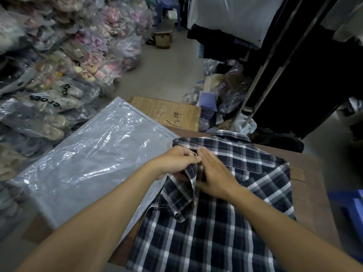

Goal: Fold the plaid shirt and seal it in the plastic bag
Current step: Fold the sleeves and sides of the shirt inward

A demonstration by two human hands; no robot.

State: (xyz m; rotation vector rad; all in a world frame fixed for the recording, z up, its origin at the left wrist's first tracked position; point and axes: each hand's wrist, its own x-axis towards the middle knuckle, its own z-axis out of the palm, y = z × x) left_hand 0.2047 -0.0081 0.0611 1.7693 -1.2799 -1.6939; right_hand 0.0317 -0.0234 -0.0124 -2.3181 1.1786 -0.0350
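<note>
Matt woven plaid shirt [225,222], glossy crinkled plastic bag [88,163], rough brown cardboard box [167,112]

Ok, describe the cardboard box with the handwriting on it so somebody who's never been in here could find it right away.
Start at the plaid shirt on the work surface, with the large clear plastic bag lying flat to its left. Just beyond the bag's far edge sits the flattened brown cardboard box. Unlike the bagged shoes piled to the left, it is plain cardboard with shiny tape and black handwritten marks.

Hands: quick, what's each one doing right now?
Left hand: fingers closed, pinching a fold of the plaid shirt.
Right hand: open, flat, pressing on the shirt.
</note>
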